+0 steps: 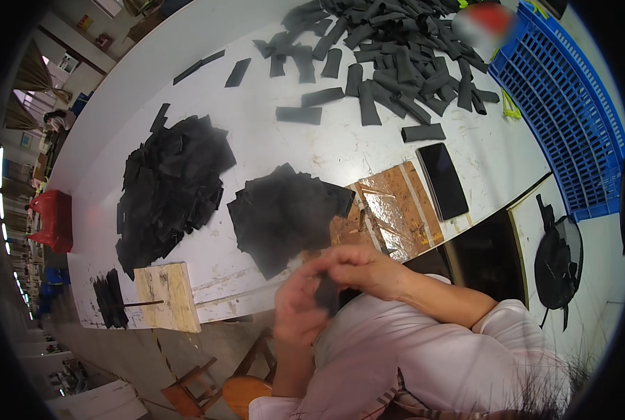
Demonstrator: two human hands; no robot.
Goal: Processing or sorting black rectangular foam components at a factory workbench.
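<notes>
Close to my body, above the table's near edge, my two hands meet around a small black fabric piece (328, 294). My left hand (300, 304) is blurred, its fingers curled about the piece. From the right comes my right hand (363, 269), its fingers pinched together at the upper part of the piece; the exact grip is partly hidden. Just beyond my hands lies a fanned stack of flat black fabric pieces (288, 213). A larger, looser heap of black pieces (172, 182) is to its left.
Many black fabric tubes (396, 63) are strewn across the far side. A blue plastic basket (571, 105) stands far right, near a phone (442, 180) and a brown taped board (396, 210). Left: a wooden block with a rod (176, 294), a small black stack (109, 297), a red bin (51, 220).
</notes>
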